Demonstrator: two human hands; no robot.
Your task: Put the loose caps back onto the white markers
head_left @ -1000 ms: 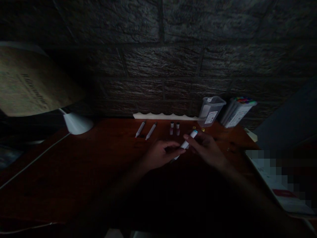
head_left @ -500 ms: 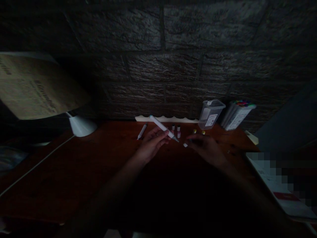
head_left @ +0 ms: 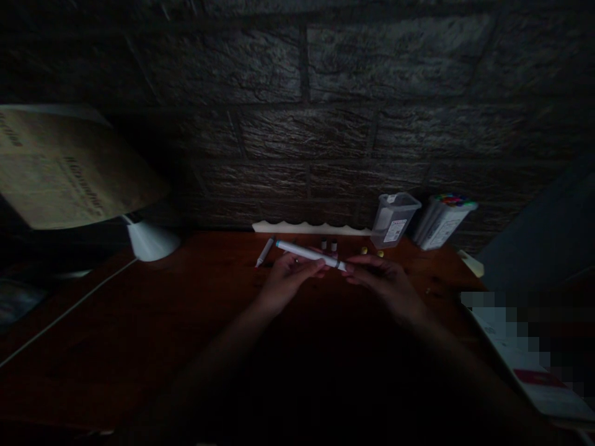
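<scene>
A white marker (head_left: 304, 251) with a teal end lies across the fingers of my left hand (head_left: 288, 279), which is closed around its barrel. My right hand (head_left: 383, 282) pinches a white cap (head_left: 343, 266) at the marker's right end; the cap sits over the tip, and a dark band shows where cap and barrel meet. Whether the cap is fully seated I cannot tell. Another marker (head_left: 264, 251) rests on the table left of my left hand. Small dark-topped caps (head_left: 333, 245) stand behind the held marker, and yellow-topped caps (head_left: 364, 250) are just behind my right hand.
A clear plastic container (head_left: 394, 220) and a second one full of colourful markers (head_left: 444, 223) stand at the back right. A lamp (head_left: 151, 238) with a paper shade is on the left, its cord crossing the wooden table (head_left: 139, 328). A brick wall rises behind.
My right hand has moved left with the cap and brought it onto the marker's bare tip. The marker has turned closer to level in my left hand.
</scene>
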